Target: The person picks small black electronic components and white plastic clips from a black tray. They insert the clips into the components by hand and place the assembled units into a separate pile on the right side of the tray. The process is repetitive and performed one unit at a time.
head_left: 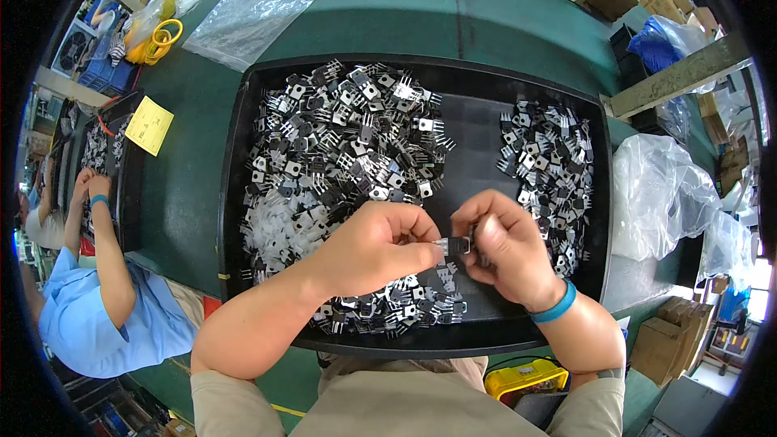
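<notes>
My left hand [379, 244] is closed, thumb and forefinger pinching a small black transistor [459, 245] with a pale, translucent piece at its left end. Close beside it, my right hand [510, 251] is curled, its fingertips around more dark parts that look like transistors, partly hidden by the fingers. Both hands hover over a black tray [477, 146]. In its left part lies a large loose heap of transistors [356, 129] with metal tabs and legs. A smaller transistor heap [550, 154] fills the right side. Small translucent white pieces [279, 231] are piled at lower left.
The tray rests on a green table [405, 8]. Clear plastic bags lie behind it [267, 4] and to its right [664, 194]. At left, a yellow note [149, 125] is by another black tray, where a person in blue [113, 316] works. A metal post [680, 77] stands at right.
</notes>
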Tool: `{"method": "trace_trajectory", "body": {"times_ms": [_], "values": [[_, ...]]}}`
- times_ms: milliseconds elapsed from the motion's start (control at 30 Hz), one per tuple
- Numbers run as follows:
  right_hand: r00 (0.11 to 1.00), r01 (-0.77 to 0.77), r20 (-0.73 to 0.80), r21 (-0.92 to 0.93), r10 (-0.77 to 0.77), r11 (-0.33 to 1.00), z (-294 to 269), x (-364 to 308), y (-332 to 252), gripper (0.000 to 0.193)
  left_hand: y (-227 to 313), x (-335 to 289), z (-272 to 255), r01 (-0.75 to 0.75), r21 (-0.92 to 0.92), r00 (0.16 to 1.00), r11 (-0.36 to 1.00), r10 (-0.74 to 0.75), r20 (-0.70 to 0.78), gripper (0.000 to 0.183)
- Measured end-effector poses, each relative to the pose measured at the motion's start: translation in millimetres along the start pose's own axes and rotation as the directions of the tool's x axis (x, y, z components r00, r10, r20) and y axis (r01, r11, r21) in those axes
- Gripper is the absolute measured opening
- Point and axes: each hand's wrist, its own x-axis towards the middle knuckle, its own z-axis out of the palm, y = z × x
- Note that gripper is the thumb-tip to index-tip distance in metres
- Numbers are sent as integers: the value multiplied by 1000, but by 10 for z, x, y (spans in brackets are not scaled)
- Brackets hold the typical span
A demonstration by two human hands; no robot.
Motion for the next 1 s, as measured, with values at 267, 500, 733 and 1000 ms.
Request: {"method": "trace_trajectory", "body": {"times_ms": [267,500,733,1000], "values": [[969,244,82,-497,-234,833,-61,84,-19,12,-89,76,-102,-211,-372,977,904,183,-111,20],[841,540,533,-821,-91,183,69,20,251,14,-3,60,-81,-173,-427,983,888,125,-139,12],[832,554,552,-825,-52,111,148,-17,359,20,-62,74,-167,-100,-499,995,861,96,-33,19],[870,482,426,-640,-246,599,134,-64,-18,22,-6,59,-68,-102,-399,987,911,42,-155,22]]}}
